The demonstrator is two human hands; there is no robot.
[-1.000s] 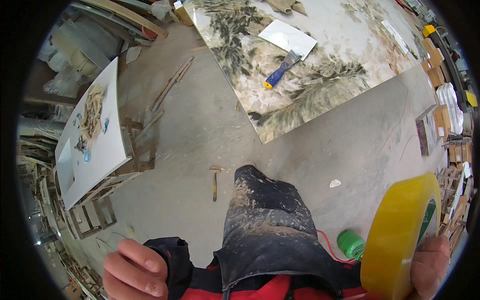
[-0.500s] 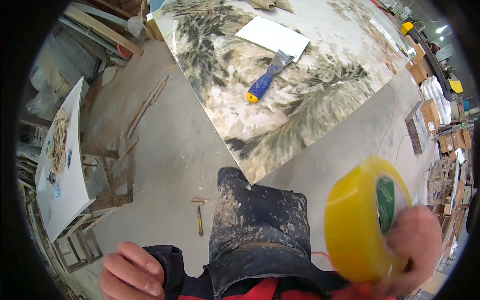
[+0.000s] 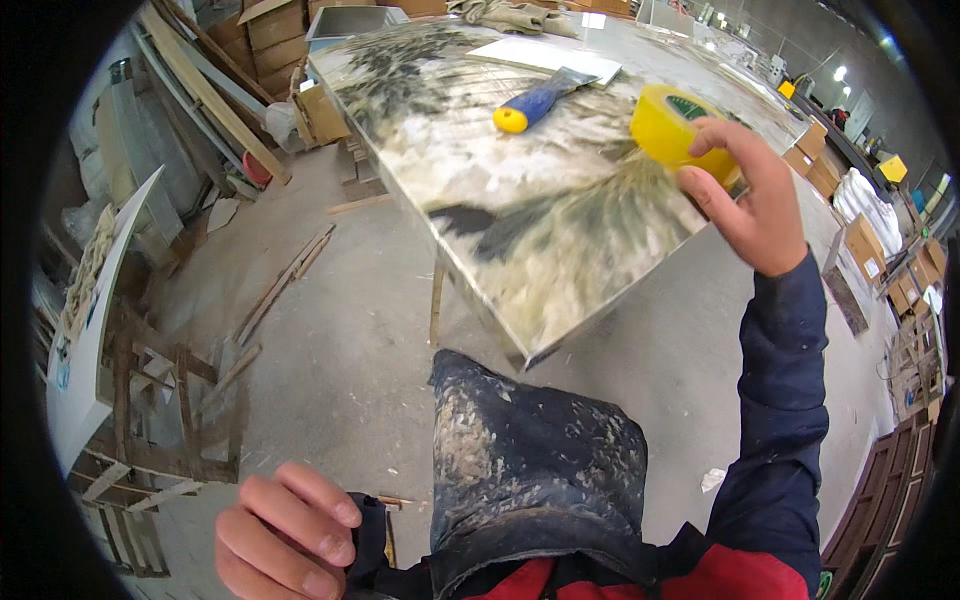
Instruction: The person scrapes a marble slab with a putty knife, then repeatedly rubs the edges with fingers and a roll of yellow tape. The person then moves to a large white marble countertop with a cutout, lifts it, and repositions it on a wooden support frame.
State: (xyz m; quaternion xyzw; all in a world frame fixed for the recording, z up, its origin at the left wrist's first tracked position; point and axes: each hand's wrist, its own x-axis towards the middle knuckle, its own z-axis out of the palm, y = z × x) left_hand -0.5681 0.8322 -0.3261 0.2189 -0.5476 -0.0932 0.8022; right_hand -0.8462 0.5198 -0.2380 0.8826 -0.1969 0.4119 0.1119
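While the right hand (image 3: pixel 745 195) reaches out toward two o'clock, its thumb and pointing finger bend like a hook at the near side of a roll of yellow tape (image 3: pixel 660 128). Their tips are close but apart. The other fingers are hidden, so I cannot tell if the hand is pinching the roll. The tape is tipped, between one and two o'clock, near the edge of a big shiny table (image 3: pixel 580 270). I cannot tell if it touches the top. At seven o'clock is the left hand (image 3: pixel 285 535), its fingers bent in and pressed side by side. Its palm is hidden, so I cannot tell if it holds anything. Just past twelve o'clock, a scraper (image 3: pixel 537 105) with a blue and yellow handle lies with its blade on a white tile (image 3: pixel 505 50). A brown cloth (image 3: pixel 515 15) is farther off at twelve. At nine o'clock, a white board (image 3: pixel 82 400) rests on a wooden stand (image 3: pixel 182 390), with a twisted rag (image 3: pixel 88 270) on it.
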